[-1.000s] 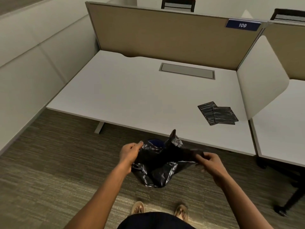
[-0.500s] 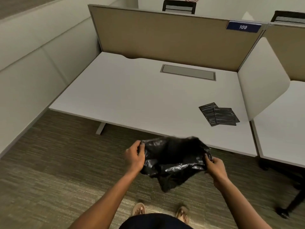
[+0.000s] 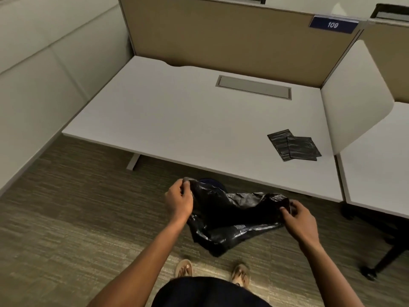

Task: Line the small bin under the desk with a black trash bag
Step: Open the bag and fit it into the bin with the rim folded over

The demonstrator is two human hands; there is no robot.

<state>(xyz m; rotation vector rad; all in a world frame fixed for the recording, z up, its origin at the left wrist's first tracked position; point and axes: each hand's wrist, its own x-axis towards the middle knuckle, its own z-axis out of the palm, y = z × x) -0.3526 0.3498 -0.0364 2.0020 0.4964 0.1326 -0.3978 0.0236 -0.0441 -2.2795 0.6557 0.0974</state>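
Both hands (image 3: 236, 207) pinch the black trash bag (image 3: 230, 220) at its rim corners, where this flimsy, slippery film handles best.

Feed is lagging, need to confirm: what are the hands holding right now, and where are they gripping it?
Both hold the black trash bag: the left hand pinches its top edge at one end, the right hand the other end, stretching it open.
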